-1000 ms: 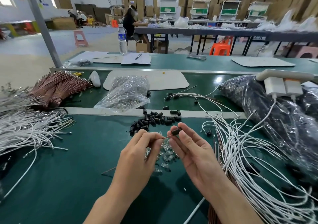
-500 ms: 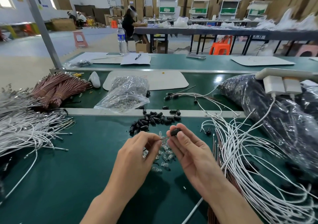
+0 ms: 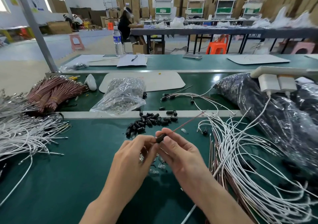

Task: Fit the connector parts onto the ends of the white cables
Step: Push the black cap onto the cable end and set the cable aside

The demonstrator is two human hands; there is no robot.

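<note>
My right hand [image 3: 179, 150] pinches a small black connector part [image 3: 160, 138] between thumb and fingers over the green bench. A thin reddish wire [image 3: 187, 122] sticks out of that part toward the upper right. My left hand [image 3: 132, 156] meets it from the left, fingertips touching the part's near end. A heap of loose black connector parts [image 3: 146, 122] lies just beyond the hands. Small clear parts [image 3: 158, 168] are scattered under the hands. White cables lie in a bundle on the left [image 3: 25, 134] and in a tangled pile on the right [image 3: 244, 155].
A clear bag of small parts [image 3: 122, 96] and a bundle of brown wires [image 3: 51, 93] lie on the raised belt behind. Large dark plastic bags [image 3: 275, 113] fill the right side, with white chargers [image 3: 277, 83] above them. A water bottle [image 3: 117, 40] stands at the back.
The hands have closed in on each other around the black part. A reddish wire now points out of it to the upper right.
</note>
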